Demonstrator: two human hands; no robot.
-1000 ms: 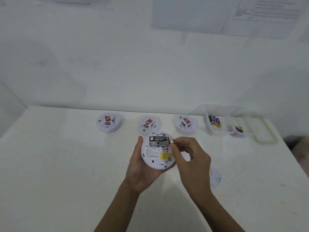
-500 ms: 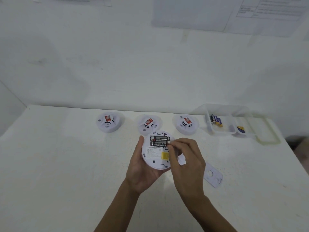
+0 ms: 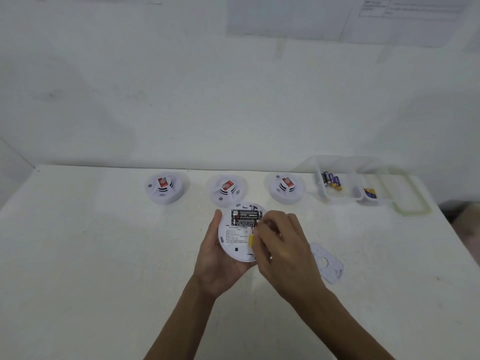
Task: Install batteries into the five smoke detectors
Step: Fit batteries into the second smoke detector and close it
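My left hand cradles a white smoke detector turned back side up, just above the table. Two black batteries lie side by side in its open compartment; the upper battery sits flat. The fingertips of my right hand are curled round the right end of the lower battery and pinch it where it lies in its slot. My right hand hides the detector's right edge. Three more detectors stand face up in a row behind: left detector, middle detector, right detector.
A clear plastic box at the back right holds several spare batteries; its lid lies beside it. A white cover plate lies flat on the white table right of my hands. A wall stands close behind.
The lower battery was tilted up at its right end; it has gone down into the slot beside the other one. My right hand moved slightly left and lower over the detector.
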